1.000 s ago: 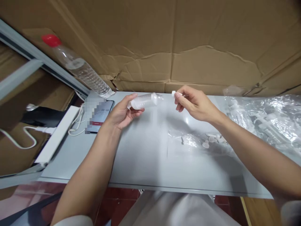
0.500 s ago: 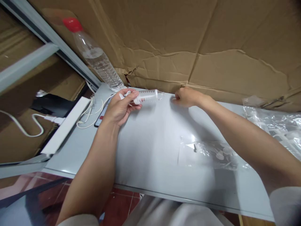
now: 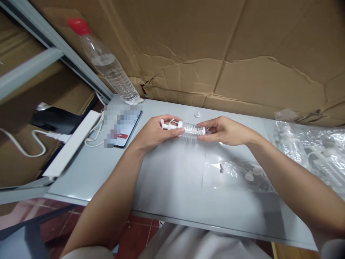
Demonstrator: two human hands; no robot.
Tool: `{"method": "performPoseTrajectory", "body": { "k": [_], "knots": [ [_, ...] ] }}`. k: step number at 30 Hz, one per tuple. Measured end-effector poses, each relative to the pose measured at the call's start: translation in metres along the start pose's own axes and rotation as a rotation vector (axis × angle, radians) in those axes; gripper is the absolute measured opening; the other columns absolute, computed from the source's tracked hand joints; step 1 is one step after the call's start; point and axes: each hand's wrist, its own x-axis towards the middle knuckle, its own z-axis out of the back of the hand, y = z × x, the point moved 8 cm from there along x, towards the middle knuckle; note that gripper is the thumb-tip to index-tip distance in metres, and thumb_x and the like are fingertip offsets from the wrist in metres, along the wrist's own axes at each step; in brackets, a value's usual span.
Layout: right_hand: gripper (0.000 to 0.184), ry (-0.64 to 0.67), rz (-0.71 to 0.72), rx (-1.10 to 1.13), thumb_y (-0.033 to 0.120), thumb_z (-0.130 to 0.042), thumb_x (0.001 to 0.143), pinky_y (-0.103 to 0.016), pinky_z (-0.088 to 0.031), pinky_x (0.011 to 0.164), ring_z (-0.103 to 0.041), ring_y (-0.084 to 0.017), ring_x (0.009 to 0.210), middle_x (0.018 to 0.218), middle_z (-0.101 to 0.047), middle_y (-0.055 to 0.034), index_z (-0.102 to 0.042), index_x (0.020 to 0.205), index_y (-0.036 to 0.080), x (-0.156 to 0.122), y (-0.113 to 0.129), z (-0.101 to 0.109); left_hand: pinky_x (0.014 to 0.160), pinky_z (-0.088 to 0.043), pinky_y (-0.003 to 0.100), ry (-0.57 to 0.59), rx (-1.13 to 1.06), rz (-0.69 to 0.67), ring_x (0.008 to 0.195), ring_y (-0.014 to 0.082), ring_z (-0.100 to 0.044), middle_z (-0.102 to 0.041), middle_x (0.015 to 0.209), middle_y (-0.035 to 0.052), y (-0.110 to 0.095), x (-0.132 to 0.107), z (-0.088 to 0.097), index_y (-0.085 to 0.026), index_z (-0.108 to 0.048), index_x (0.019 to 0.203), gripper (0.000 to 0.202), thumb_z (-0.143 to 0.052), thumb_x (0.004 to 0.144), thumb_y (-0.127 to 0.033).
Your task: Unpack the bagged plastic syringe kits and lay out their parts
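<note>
The left hand [image 3: 155,132] is closed around the white-handled end of a clear syringe-like tube [image 3: 192,129]; the right hand [image 3: 228,131] pinches the other end, so the tube spans the gap between them. A small white cap [image 3: 197,114] sits on the worktop [image 3: 167,176] just beyond the right hand (a plastic bag [image 3: 212,178] lies on its near side).

No readable text or numbers anywhere, neither on the phone [image 3: 129,125] (partly pixelated) nor on the clear syringe [image 3: 192,130].
</note>
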Motion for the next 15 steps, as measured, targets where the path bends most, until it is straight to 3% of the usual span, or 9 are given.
{"method": "performPoseTrajectory", "body": {
  "k": [3,8,11,15],
  "knots": [
    [0.038,-0.079,-0.008,0.057,0.055,-0.078,0.085,-0.026,-0.033,0.058,-0.041,-0.009,0.061,0.072,-0.058,0.005,-0.08,0.107,0.024,-0.004,-0.007,-0.001,0.067,-0.062,0.025,0.035,-0.005,0.064,0.069,0.0157,-0.072,-0.076,0.089,0.0037,0.007,0.001,-0.006,-0.019,-0.082,0.104,0.048,-0.1,0.065,-0.041],
    [0.046,-0.157,-0.01,0.117,0.055,-0.083,0.077,-0.028,-0.037,0.062,-0.048,-0.011,0.065,0.079,-0.065,0.0023,-0.081,0.11,0.023,-0.012,-0.013,0.004,0.062,-0.063,0.024,0.052,-0.058,0.152,0.068,0.017,-0.074,-0.079,0.088,0.0092,0.015,0.004,-0.006,-0.015,-0.081,0.096,0.047,-0.097,0.069,-0.05],
    [0.055,-0.259,-0.044,0.14,0.056,-0.088,0.069,-0.029,-0.039,0.061,-0.048,-0.012,0.063,0.074,-0.063,0.0026,-0.081,0.111,0.022,-0.02,-0.022,0.015,0.057,-0.06,0.022,0.05,-0.078,0.173,0.063,0.0156,-0.072,-0.079,0.083,0.0122,0.015,0.005,0.003,-0.014,-0.078,0.084,0.046,-0.092,0.074,-0.056],
    [0.052,-0.308,-0.068,0.071,0.054,-0.088,0.071,-0.03,-0.042,0.062,-0.051,-0.013,0.064,0.074,-0.064,0.0018,-0.079,0.111,0.022,-0.031,-0.033,0.027,0.053,-0.058,0.022,0.002,-0.07,0.161,0.062,0.0167,-0.072,-0.08,0.082,0.0116,0.008,0.004,0.029,-0.014,-0.079,0.096,0.049,-0.097,0.069,-0.05]
  ]
}}
